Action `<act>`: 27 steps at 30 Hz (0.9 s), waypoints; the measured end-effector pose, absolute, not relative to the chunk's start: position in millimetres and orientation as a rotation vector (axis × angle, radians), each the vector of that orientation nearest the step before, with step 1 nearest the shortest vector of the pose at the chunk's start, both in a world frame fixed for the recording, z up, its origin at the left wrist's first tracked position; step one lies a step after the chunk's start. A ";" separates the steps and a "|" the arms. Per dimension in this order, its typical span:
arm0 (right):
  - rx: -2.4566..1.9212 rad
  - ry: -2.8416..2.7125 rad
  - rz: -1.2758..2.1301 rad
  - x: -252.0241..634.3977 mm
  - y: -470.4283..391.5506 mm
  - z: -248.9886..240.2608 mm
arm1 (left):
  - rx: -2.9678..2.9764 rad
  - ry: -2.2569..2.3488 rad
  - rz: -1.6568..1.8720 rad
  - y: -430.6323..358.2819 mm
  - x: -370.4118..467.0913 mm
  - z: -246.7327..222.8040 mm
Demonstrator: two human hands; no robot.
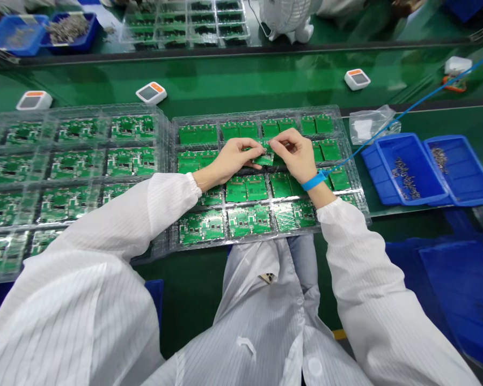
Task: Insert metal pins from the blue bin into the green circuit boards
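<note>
A small green circuit board [268, 158] is held above the clear plastic tray [203, 247] in front of me. My left hand [241, 156] pinches the board's left side between thumb and fingers. At its upper right edge, my right hand [296, 154] has its thumb and fingertips pressed together; whatever lies between them is too small to make out. A blue wrist strap [314, 181] with a cord circles my right wrist. Green circuit boards [249, 221] sit in the tray's compartments beneath both hands.
More trays of circuit boards [131, 161] stand at the left. Two blue bins [421, 185] with small metal parts are at the right, beside a clear plastic bag [370, 126]. Small white devices [151, 93] line the green ledge; a white fan [284, 16] stands beyond.
</note>
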State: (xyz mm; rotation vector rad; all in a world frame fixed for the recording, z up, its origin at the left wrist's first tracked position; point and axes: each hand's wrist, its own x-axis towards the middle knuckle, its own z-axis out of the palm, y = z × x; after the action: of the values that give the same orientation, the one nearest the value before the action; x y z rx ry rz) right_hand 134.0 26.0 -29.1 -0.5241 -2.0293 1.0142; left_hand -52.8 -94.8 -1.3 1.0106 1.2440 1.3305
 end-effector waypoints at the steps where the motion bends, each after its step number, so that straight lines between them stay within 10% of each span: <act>1: -0.523 -2.043 1.009 133.8 25.5 -29.9 | 1.015 1.248 1.329 -94.8 -52.3 -1.2; 27: -0.553 -2.080 1.068 133.2 13.2 -14.6 | 0.992 1.170 1.344 -90.2 -60.2 -19.0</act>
State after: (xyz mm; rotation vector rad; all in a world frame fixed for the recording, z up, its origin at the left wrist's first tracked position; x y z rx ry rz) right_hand 133.2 13.2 -14.6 -0.5530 -2.0801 1.0677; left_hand -60.2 -90.2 -19.0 0.9923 1.1696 1.3437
